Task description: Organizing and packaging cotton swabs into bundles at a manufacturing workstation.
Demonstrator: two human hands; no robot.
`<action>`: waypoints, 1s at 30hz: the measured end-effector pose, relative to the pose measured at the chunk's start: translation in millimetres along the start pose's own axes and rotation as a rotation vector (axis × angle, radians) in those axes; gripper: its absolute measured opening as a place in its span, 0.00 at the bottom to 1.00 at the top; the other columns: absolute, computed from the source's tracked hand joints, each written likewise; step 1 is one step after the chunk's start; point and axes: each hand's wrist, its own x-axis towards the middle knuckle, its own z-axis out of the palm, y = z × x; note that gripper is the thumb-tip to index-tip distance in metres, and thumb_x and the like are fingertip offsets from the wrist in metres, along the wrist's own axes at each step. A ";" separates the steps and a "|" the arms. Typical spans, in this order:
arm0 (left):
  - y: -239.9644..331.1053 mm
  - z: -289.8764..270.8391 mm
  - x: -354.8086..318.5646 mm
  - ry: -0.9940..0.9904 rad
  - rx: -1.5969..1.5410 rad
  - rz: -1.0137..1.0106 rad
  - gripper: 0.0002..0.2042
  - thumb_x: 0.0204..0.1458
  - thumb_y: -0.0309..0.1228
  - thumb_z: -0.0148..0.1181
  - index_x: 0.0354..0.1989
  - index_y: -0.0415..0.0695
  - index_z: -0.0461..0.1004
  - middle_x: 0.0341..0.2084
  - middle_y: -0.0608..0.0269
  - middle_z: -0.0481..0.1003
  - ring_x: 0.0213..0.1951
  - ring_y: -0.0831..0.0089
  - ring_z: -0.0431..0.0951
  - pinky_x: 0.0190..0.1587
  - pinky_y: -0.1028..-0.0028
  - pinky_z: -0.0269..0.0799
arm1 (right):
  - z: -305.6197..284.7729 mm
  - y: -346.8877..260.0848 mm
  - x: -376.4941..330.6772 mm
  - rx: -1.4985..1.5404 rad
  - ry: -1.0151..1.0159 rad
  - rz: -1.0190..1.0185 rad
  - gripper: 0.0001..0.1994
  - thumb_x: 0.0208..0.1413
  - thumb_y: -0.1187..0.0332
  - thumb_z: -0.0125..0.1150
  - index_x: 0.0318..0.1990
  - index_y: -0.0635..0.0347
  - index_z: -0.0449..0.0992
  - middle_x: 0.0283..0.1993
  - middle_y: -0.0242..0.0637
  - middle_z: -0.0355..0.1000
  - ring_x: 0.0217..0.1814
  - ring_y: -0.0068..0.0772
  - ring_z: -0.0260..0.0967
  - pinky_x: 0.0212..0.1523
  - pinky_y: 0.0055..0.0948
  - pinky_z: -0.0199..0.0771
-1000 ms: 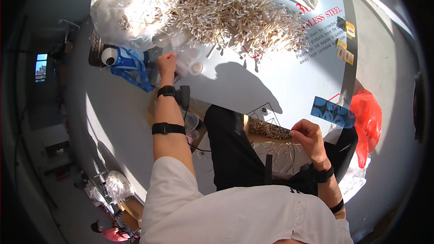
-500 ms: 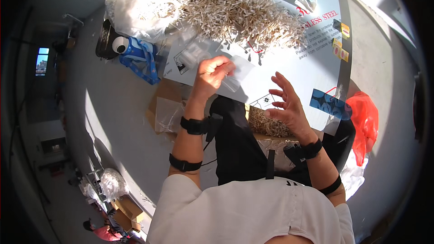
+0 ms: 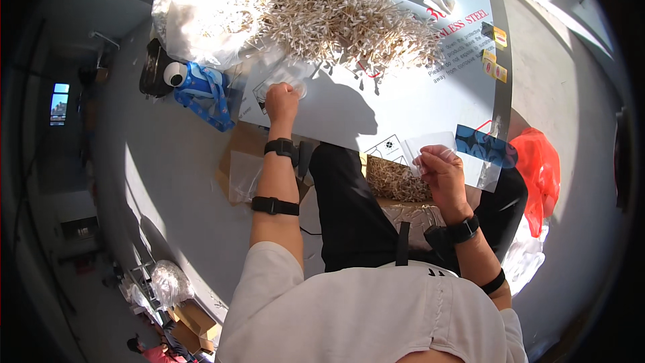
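Note:
My right hand [image 3: 443, 169] pinches a small clear plastic bag [image 3: 430, 144] between thumb and fingers, above the table's near edge. Farther left, my left hand [image 3: 282, 102] is closed, with its fingers at several clear plastic bags [image 3: 290, 75] lying on the table; whatever its fingertips grip is hidden. Beyond both hands a big heap of short thin sticks with whitish ends, like cotton swabs [image 3: 349, 13], covers the far part of the table [image 3: 336, 111]. More such sticks fill a box [image 3: 396, 181] between my legs.
A large clear bag [image 3: 201, 27] spills sticks at the far left. Beside it is a blue strapped item [image 3: 205, 91]. Small yellow labels [image 3: 496, 67] and a blue patterned strip [image 3: 484, 146] lie along the right edge. A red plastic bag [image 3: 537, 175] hangs at right; a cardboard box [image 3: 235, 168] stands left.
The clear bag has passed from my left hand to my right, which has closed on it and moved slightly down. My left hand has moved left to the loose bags.

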 end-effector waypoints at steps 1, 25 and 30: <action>0.8 2.9 1.1 -0.004 -0.001 0.004 0.06 0.44 0.29 0.66 0.27 0.41 0.78 0.29 0.51 0.77 0.32 0.50 0.78 0.35 0.56 0.74 | -1.7 -0.2 -1.2 0.003 0.002 0.007 0.05 0.57 0.75 0.60 0.40 0.64 0.77 0.31 0.37 0.77 0.25 0.18 0.69 0.25 0.13 0.68; 217.0 -28.6 -188.6 -0.736 -1.194 -0.083 0.07 0.54 0.27 0.64 0.34 0.35 0.79 0.23 0.67 0.76 0.22 0.84 0.68 0.23 0.83 0.62 | -25.9 -3.7 -14.6 0.451 -0.039 -0.091 0.04 0.58 0.72 0.62 0.40 0.57 0.75 0.37 0.28 0.75 0.36 0.19 0.70 0.37 0.19 0.69; 232.6 -11.5 -203.6 -0.621 -1.169 -0.045 0.04 0.51 0.23 0.64 0.27 0.36 0.77 0.19 0.71 0.73 0.19 0.88 0.63 0.21 0.84 0.56 | -46.9 -8.2 -28.2 0.133 0.427 -0.239 0.14 0.54 0.70 0.68 0.45 0.62 0.73 0.42 0.30 0.73 0.42 0.21 0.67 0.42 0.20 0.65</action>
